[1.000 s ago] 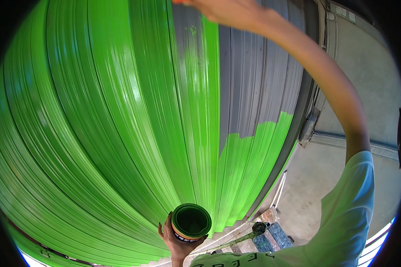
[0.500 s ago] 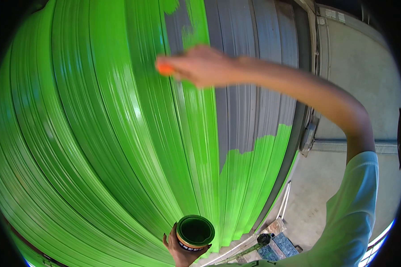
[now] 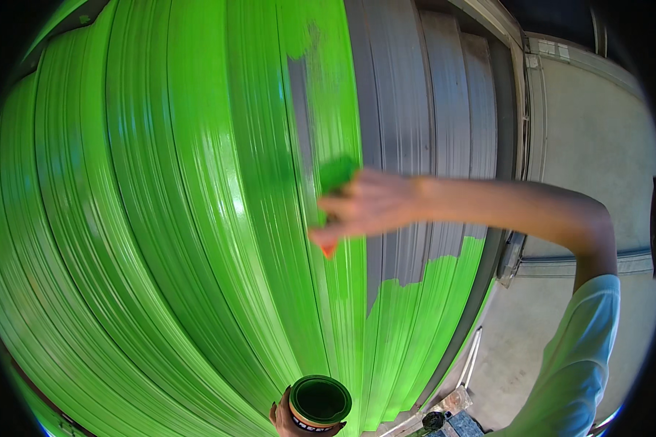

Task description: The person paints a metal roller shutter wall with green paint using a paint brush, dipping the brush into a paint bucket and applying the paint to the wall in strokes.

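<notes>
green wet paint covers most of the ribbed metal roller door (image 3: 160, 240), and only a grey unpainted strip (image 3: 423, 131) is left on its right part, from the top down to a ragged green edge. the right hand (image 3: 368, 207) is stretched out in front of the door, near the border between green and grey. its fingers are closed around a paint brush with green bristles (image 3: 337, 175); the bristles stand above the fist and lie against the door, and a small orange end of the handle (image 3: 328, 249) shows under the fist. the hand is blurred, so i cannot tell how each finger sits.

at the lower edge the left hand (image 3: 288, 419) holds a small round tin of dark green paint (image 3: 319, 402) from below, fingers wrapped around its side; the tin is open and upright, well apart from the brush. on the right is a pale concrete wall (image 3: 598, 146), and a white sleeve (image 3: 576, 349) covers the right shoulder.
</notes>
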{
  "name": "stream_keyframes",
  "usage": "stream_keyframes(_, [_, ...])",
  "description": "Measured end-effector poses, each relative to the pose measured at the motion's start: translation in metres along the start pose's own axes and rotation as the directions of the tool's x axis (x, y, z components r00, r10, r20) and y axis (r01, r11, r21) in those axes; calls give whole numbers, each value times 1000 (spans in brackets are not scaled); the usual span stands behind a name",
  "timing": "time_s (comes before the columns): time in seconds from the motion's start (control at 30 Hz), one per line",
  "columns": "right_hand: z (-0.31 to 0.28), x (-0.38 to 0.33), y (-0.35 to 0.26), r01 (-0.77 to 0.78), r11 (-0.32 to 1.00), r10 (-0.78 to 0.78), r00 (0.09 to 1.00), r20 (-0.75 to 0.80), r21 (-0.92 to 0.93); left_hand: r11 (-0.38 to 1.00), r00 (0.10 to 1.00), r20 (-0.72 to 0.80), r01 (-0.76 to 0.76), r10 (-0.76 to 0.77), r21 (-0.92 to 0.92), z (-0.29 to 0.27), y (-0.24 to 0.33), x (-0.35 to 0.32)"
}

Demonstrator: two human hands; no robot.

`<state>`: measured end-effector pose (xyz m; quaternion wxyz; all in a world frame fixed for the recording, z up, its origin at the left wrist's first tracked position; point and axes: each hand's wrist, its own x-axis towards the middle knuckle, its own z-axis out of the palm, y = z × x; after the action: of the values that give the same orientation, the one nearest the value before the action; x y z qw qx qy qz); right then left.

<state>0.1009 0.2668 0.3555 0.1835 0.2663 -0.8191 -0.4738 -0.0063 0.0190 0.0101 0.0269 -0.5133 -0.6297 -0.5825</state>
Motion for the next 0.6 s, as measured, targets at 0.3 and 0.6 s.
stream_keyframes(0.3, [-70,13,112,-460,856,485,873,-57,237,1000,1000,0,-3,3,20,1,2,2])
stream_keyframes(0.6, [-111,21,158,-423,861,364,900,-239,-283,978,991,79,121,-109,-171,2,-22,-15])
